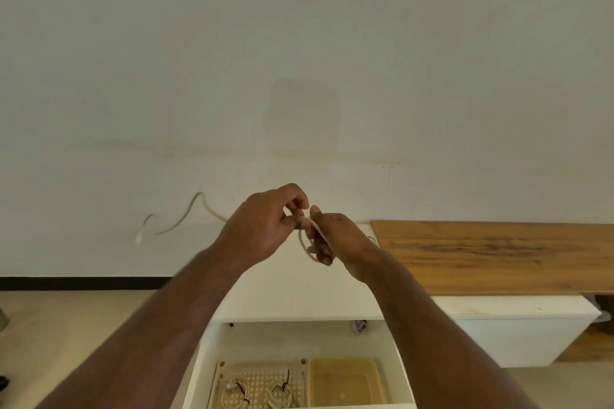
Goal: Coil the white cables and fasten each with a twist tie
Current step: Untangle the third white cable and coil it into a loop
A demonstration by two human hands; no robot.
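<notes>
Soft, even, slightly dim light with a greenish-yellow cast and no glare. The hands (292, 229) are motion-blurred, and straight lines bow toward the edges.

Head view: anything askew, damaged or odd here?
Nothing damaged. The white cable is only partly coiled: a loop sits between the left hand and right hand, while its loose end whips out to the left in mid-air, blurred. Two tied coils lie in the perforated tray in the open drawer.
</notes>
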